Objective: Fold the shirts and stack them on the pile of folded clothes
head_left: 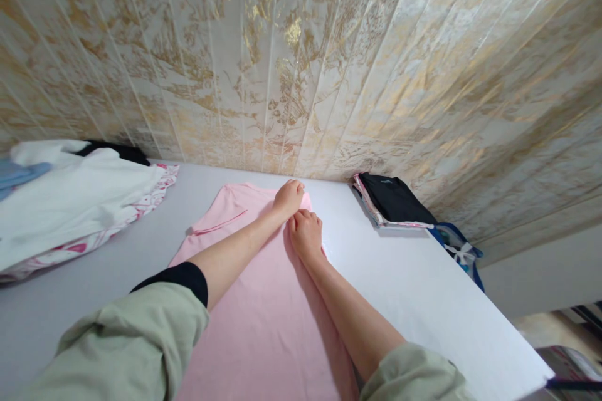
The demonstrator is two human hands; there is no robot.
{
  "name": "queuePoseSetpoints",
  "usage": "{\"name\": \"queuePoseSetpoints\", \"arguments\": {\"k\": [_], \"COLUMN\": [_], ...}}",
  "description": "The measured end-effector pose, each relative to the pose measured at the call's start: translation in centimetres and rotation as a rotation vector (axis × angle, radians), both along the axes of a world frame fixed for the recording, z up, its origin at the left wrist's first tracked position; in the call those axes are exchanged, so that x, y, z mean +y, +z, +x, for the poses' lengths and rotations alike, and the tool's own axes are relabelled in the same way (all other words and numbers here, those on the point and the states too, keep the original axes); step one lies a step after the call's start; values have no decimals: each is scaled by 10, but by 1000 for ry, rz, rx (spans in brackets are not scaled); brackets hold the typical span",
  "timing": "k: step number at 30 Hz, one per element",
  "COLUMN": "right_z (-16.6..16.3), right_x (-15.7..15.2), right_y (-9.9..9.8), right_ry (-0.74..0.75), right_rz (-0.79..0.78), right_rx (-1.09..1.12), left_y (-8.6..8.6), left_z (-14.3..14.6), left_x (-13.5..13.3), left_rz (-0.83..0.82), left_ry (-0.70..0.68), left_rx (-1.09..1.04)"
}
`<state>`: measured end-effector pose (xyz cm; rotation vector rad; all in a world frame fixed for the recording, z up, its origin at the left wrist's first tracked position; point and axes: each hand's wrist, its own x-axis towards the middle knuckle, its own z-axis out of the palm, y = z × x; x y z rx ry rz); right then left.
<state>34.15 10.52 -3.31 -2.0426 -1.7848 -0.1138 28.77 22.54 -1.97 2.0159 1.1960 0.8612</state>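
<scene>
A pink short-sleeved shirt [268, 319] lies spread on the white table, its neck end towards the wall and its left sleeve lying across the body. My left hand [288, 197] reaches over the shirt to its far right shoulder, with the fingers curled closed on the cloth. Just below and to the right, my right hand [306, 233] is closed on the fabric by the right sleeve. Both hands nearly touch. The fingers hide the pinched part of the cloth.
To the left, a loose heap of clothes holds a white garment [84, 194] over a pink-patterned one. A folded stack with a black garment [397, 197] on top sits at the back right. Beside it is a blue-edged bag [458, 250]. The patterned wall [282, 75] bounds the table [414, 282].
</scene>
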Motion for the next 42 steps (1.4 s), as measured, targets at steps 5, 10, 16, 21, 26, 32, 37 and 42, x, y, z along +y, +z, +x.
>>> {"name": "queuePoseSetpoints", "arguments": {"k": [5,10,16,21,26,32,37,42], "right_z": [-4,-1,21,29,29,29,29,32], "right_x": [-12,-63,-81,-60,-60,-61,-60,-62], "right_y": [3,8,22,5,-8,-5,-5,-4], "right_ry": [31,152,182,96,75,84,78,92], "right_rz": [-25,-48,-54,-175,-209,-237,-260,-260], "right_rx": [-58,-106,-127,-137,-153,-196,-210,-218], "left_y": [-20,-30,-21,-1,8,-13,-19,-11], "left_z": [-19,-29,-22,-40,-115,-194,-196,-197], "left_x": [-13,-18,-24,-43,-43,-40,-47,-47], "left_rz": [141,278,350,429,395,213,161,121], "left_ry": [-205,-236,-233,-133,128,164,179,217], "left_rx": [160,254,377,451,552,719,707,659]}}
